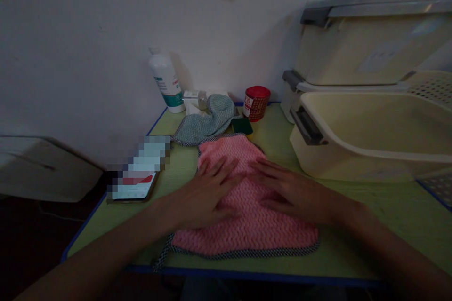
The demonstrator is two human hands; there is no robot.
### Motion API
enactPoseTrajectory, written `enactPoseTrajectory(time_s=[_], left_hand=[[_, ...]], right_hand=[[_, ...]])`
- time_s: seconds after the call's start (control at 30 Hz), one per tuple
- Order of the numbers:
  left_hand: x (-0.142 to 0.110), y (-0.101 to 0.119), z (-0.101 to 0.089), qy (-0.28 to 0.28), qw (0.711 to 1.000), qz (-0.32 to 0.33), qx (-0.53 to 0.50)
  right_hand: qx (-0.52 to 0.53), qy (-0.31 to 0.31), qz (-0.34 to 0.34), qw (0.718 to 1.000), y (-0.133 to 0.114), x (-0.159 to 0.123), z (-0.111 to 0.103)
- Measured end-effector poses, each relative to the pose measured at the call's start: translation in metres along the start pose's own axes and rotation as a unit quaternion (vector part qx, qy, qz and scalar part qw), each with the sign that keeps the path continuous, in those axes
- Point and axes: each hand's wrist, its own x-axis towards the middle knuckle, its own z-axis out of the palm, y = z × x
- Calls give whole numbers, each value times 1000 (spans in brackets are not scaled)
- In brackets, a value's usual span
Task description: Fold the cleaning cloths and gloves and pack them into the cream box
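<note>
A pink textured cleaning cloth (243, 233) with a dark checked border lies spread on the green table (339, 249). A hanging loop sticks out at its near left corner. My left hand (208, 193) rests on the left half of the cloth, fingers spread. On the right half lies my right hand (286, 190), also with fingers stretched out, pointing inward and away from me. Neither hand grasps anything. Just beyond the far edge of the pink cloth is a crumpled blue-grey cloth (208, 120) with a similar border.
Left of the cloth lies a phone (141, 169), screen lit. At the back stand a white bottle (165, 82), a small clear bottle (201, 99), a red-lidded container (257, 103) and a sponge (242, 126). A cream basin (318, 160) and a lidded box (353, 51) occupy the right.
</note>
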Motion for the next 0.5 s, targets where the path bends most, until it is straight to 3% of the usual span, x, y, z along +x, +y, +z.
enactPoseTrajectory(time_s=[0.07,0.17,0.27,0.37,0.43,0.5], left_hand=[[-2,3,-6,-5,1000,3,0],[-1,3,-15,16,1000,25,10],[2,-5,-20,138,990,-1,16],[6,-20,-23,269,959,-90,16],[9,-30,-23,287,947,-145,19],[11,-35,-22,259,949,-176,28]], right_hand=[[8,20,-3,1000,-1,1,-3],[29,122,25,992,0,4,-4],[32,198,96,975,5,8,1],[35,181,158,970,11,12,7],[41,164,171,971,13,13,10],[38,151,173,972,13,15,11]])
